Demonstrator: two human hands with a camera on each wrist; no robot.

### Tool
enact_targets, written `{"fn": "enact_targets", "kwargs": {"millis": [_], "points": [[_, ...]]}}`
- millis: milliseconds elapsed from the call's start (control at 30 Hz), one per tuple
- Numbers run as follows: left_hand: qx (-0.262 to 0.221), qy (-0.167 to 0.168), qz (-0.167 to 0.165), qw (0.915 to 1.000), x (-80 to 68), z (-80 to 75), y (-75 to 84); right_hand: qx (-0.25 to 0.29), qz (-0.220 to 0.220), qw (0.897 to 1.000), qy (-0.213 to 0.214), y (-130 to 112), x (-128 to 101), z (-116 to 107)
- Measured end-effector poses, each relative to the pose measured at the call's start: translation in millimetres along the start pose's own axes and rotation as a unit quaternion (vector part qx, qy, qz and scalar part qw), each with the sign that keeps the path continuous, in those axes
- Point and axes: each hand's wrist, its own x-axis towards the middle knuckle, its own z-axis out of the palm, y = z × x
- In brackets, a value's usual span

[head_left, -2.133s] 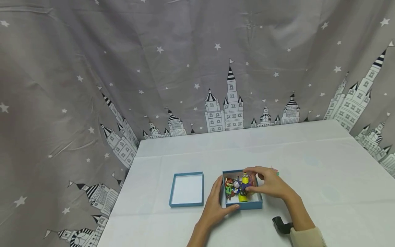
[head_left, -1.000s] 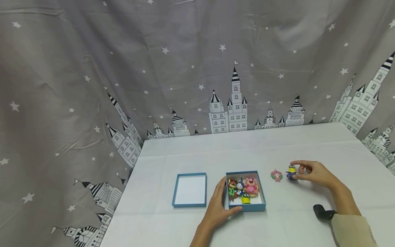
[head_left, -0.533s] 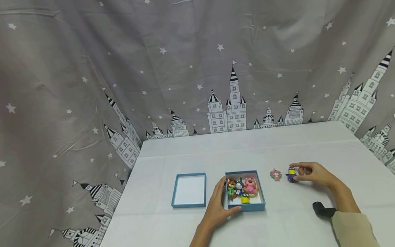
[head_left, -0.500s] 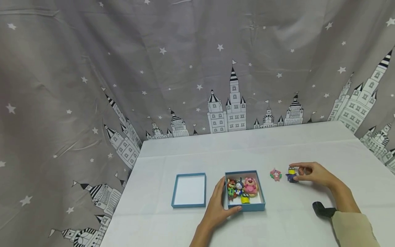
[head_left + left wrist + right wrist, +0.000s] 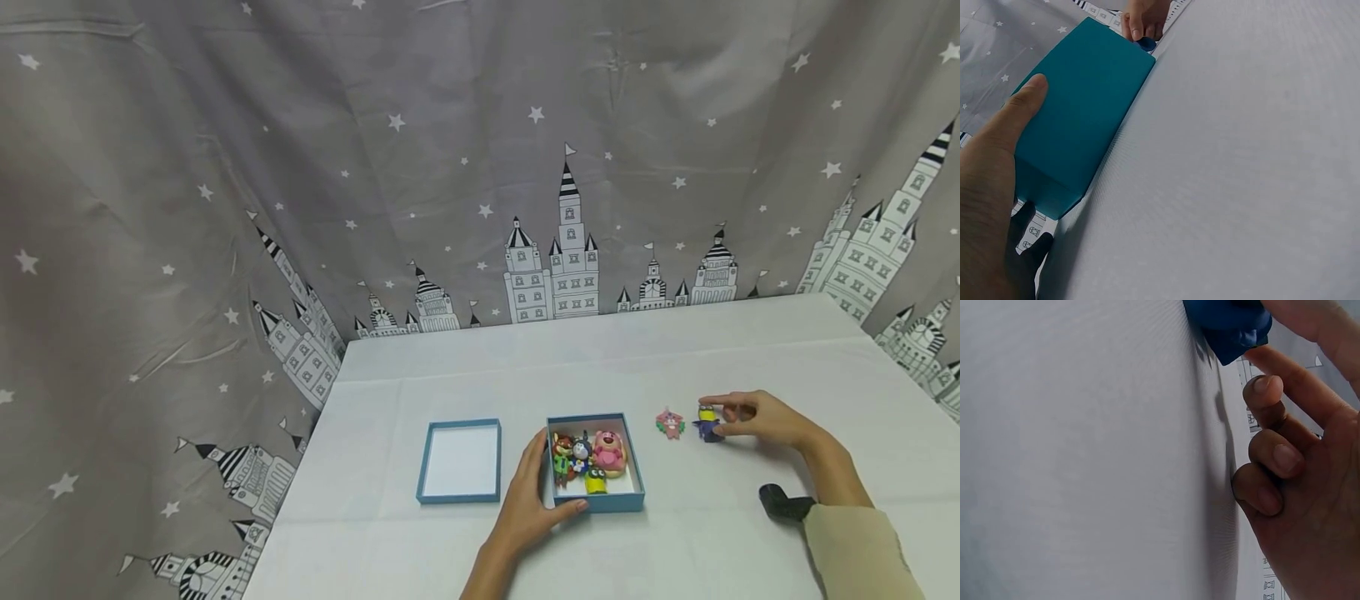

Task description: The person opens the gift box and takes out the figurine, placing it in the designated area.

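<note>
My left hand [image 5: 525, 500] grips the near left corner of an open blue box [image 5: 611, 503], its thumb on the front wall and fingers along the left side. In the box lie a fox figurine [image 5: 562, 465], a blue-and-white figurine [image 5: 581, 450], a pink bear figurine [image 5: 609, 454] and a yellow minion figurine [image 5: 596, 482]. To the right, my right hand [image 5: 772, 423] pinches a minion figurine in purple [image 5: 707, 428], upright at the tabletop, between thumb and index finger. The right wrist view shows only its blue-purple lower part [image 5: 1235, 328], with the other fingers curled.
A small pink figurine with green edges [image 5: 670, 423] lies between the box and my right hand. Left of the box is a blue-rimmed lid [image 5: 459, 500], white inside. A white cloth covers the table [image 5: 420, 542]; a grey castle-print curtain [image 5: 450, 167] hangs behind.
My right hand has carried the purple-clad minion figurine out of the box to the right, beside the pink figurine. Since half a second ago it shifted only slightly. My left hand stayed on the box.
</note>
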Motion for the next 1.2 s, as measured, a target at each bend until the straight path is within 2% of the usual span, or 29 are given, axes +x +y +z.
{"fn": "enact_targets", "kwargs": {"millis": [233,433,533,633,700,833,933,1000,1100,1200], "points": [[-0.004,-0.006,-0.005,1.0000,1.2,1.9,0.0,0.014,-0.012,1.000,-0.010,-2.6,-1.5,-1.8],[-0.008,-0.006,-0.009,0.9999,1.1,1.6,0.8,0.023,0.010,1.000,-0.002,-2.8,-2.7,-2.8],[-0.006,-0.006,-0.007,0.9999,1.0,1.4,0.9,0.010,0.026,1.000,0.009,-3.4,-3.2,-3.5],[-0.008,-0.007,-0.009,0.9999,1.3,1.3,1.1,-0.010,0.032,0.999,0.041,-6.7,-3.4,-4.1],[-0.009,-0.008,-0.011,0.9999,1.5,1.2,1.2,-0.031,0.026,0.996,0.082,-12.7,-3.0,-3.8],[-0.010,-0.008,-0.017,0.9998,1.6,1.9,-0.4,-0.065,0.009,0.983,0.170,-23.9,0.7,-0.4],[-0.009,-0.007,-0.017,0.9998,1.6,2.2,-1.4,-0.079,0.001,0.973,0.218,-9.6,9.5,4.7],[-0.010,-0.007,-0.017,0.9998,1.8,2.3,-1.7,-0.083,-0.004,0.971,0.222,9.1,17.8,9.2],[-0.011,-0.007,-0.019,0.9997,2.0,2.2,-1.8,-0.076,-0.021,0.975,0.207,-12.5,20.0,17.8],[-0.011,-0.008,-0.024,0.9996,1.9,1.8,-2.1,-0.054,-0.065,0.979,0.184,-60.8,15.9,29.5]]}}
